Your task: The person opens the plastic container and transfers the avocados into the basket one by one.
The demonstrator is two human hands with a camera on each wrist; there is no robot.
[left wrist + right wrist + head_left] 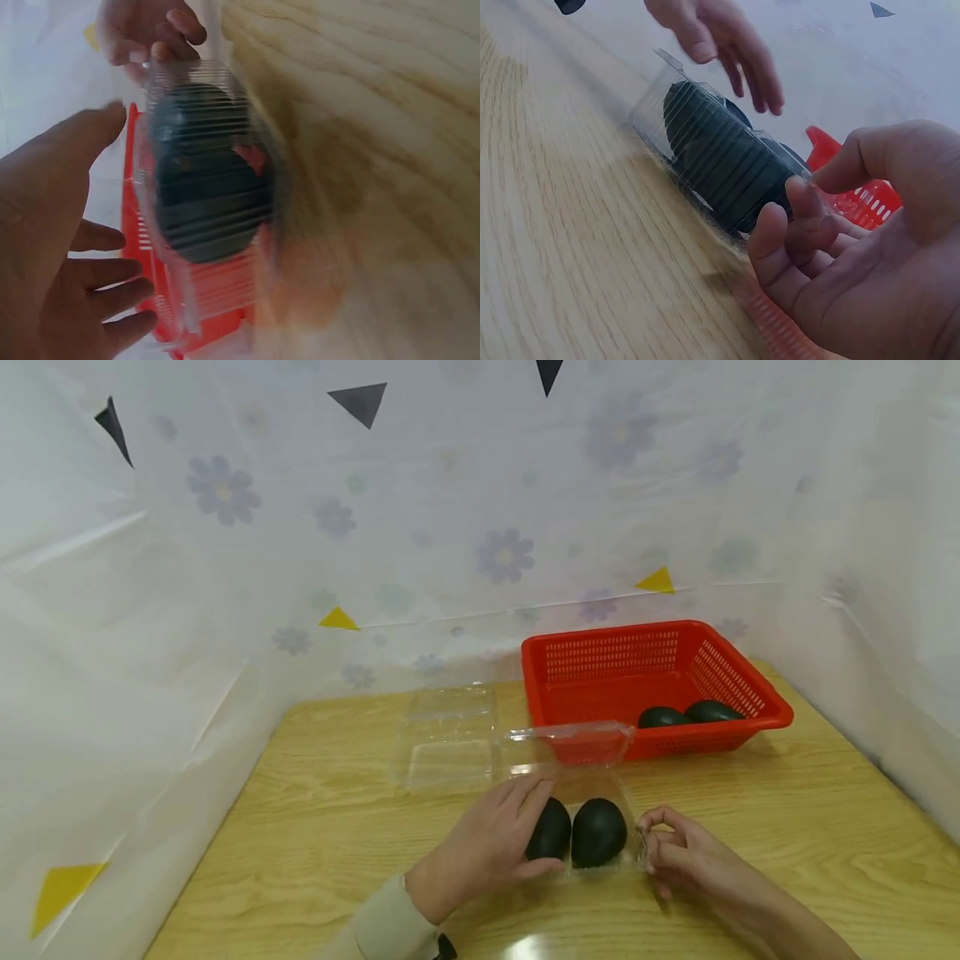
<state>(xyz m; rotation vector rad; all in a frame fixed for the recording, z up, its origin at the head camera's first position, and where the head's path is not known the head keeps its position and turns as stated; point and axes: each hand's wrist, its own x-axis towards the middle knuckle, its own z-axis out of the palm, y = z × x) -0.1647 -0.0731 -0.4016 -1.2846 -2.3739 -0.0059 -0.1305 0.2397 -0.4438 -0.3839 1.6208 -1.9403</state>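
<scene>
A clear plastic clamshell box (633, 802) stands on the wooden table with its lid (570, 743) raised at the back. Inside it, two dark green avocados (600, 832) lie side by side. My left hand (498, 827) is over the box's left side, partly covering the left avocado (552, 831) in the head view. In the right wrist view the left hand's fingers (757, 67) extend loosely above the box, gripping nothing. My right hand (693, 856) pinches the right edge of the box between thumb and fingers (802, 199).
Behind the box, to the right, a red plastic basket (532, 681) holds two more avocados (712, 712). Another clear plastic box (450, 735) lies behind the left hand. White flowered sheeting (420, 527) encloses the table (337, 827) at the back and sides.
</scene>
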